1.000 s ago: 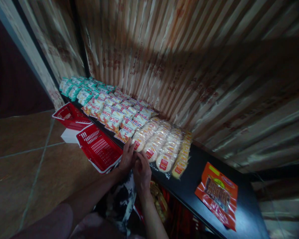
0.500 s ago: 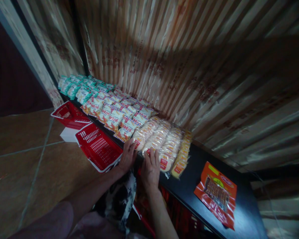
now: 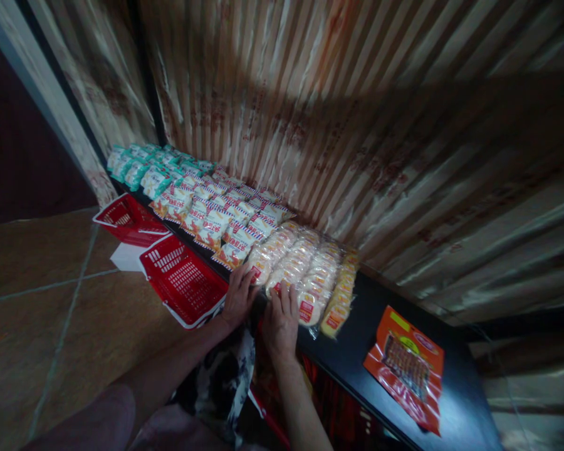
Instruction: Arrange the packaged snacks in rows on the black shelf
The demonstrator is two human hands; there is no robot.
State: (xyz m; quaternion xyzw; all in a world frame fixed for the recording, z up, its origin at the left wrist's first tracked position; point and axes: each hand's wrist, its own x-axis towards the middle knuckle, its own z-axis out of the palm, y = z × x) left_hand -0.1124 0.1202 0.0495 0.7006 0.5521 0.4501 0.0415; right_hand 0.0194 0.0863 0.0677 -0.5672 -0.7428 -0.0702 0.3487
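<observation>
Round wrapped crackers (image 3: 305, 269) are taking up the front stretch of the black tabletop (image 3: 343, 360), lying in overlapping rows, and both hands are working right at their near ends. Three pale rows are running back toward the pleated curtain (image 3: 272, 94), with a yellow row (image 3: 338, 307) lining up just beside them on the right.

The left hand (image 3: 239, 295) is reaching in at the leftmost pale row, fingers partly bent and touching its front packet. The right hand (image 3: 282, 318) is lying over the front of the next row, palm down, fingers slightly curled and close together, covering part of a red label. Whether either one is actually gripping a packet, I cannot tell; the fingertips are hiding it.

As for progress, it is looking well advanced: the rows are already sitting in order, running fairly straight, and only those two front ends are being handled. The white-and-red bags (image 3: 216, 216) and the green bags (image 3: 153, 170) are lying ranked further left, and neither hand is touching them. An orange packet (image 3: 407, 369) is lying alone, well apart on the right. How much is remaining beyond small straightening, nothing here is showing.
</observation>
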